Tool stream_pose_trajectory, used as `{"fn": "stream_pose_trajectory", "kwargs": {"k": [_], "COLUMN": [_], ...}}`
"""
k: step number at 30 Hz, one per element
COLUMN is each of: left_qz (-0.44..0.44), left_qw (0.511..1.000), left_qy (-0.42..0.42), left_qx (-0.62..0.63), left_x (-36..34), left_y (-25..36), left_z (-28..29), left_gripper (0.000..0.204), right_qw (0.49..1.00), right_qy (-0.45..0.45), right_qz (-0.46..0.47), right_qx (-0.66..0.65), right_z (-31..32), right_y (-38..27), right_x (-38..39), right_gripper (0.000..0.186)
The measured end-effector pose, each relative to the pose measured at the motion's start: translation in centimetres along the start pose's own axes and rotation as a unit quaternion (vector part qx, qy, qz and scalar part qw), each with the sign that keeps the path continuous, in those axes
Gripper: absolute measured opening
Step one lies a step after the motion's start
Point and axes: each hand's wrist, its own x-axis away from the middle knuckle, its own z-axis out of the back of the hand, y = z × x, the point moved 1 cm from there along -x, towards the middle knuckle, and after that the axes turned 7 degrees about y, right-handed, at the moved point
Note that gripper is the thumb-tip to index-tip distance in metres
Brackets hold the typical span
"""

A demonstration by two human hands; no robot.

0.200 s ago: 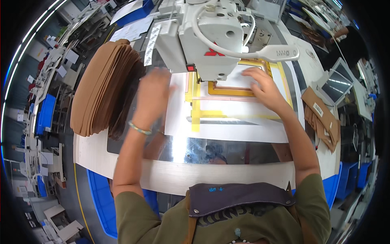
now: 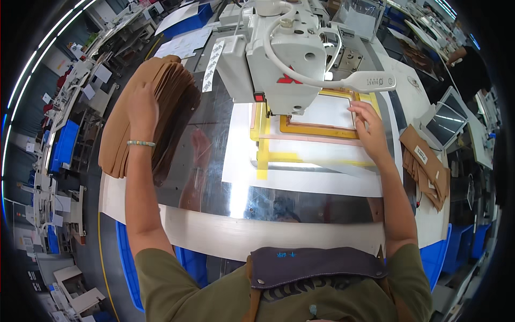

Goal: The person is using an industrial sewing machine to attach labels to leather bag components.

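My left hand (image 2: 143, 110) is over a thick stack of brown leather-like pieces (image 2: 115, 126) at the left of the table. Its fingers are turned down onto the top pieces and mostly hidden, so whether they grip one I cannot tell. At the right edge of a yellow clamp frame (image 2: 300, 129), my right hand (image 2: 371, 129) is raised with fingers apart and slightly bent, holding nothing. The frame lies on a white sheet (image 2: 316, 182) with yellow tape, partly beneath the head of a white sewing machine (image 2: 289, 70).
A thick white cable with a flat white end (image 2: 370, 81) crosses in front of the machine head. Several brown pieces (image 2: 424, 161) lie at the right, below a tilted screen (image 2: 446, 114). Blue bins (image 2: 437, 249) stand under the table edge. Another person (image 2: 466, 70) is at the far right.
My left hand has moved left from beside the white sheet onto the brown stack. My right hand has drawn slightly right and back, to the clamp frame's right edge.
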Motion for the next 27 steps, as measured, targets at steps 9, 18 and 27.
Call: {"fn": "stream_pose_trajectory", "kwargs": {"k": [9,18,27], "left_qz": [-0.038,0.331,-0.055], "left_qw": [0.988,0.932,0.965], "left_qy": [-0.077,0.064,-0.064], "left_qx": [-0.131,0.137,0.247], "left_x": [0.8,-1.8,2.3], "left_y": [-6.4,-14.7,7.8], "left_z": [-5.0,-5.1,1.3], "left_gripper": [0.014,0.021,0.035], "right_qw": [0.999,0.993,0.956], "right_qy": [0.025,0.071,0.063], "right_qz": [0.013,0.082,0.254], "right_qx": [-0.025,0.039,0.132], "right_z": [-0.5,-0.6,-1.5], "right_y": [0.1,0.5,-2.0], "right_x": [1.0,1.7,1.5], "right_gripper": [0.026,0.017,0.019]}}
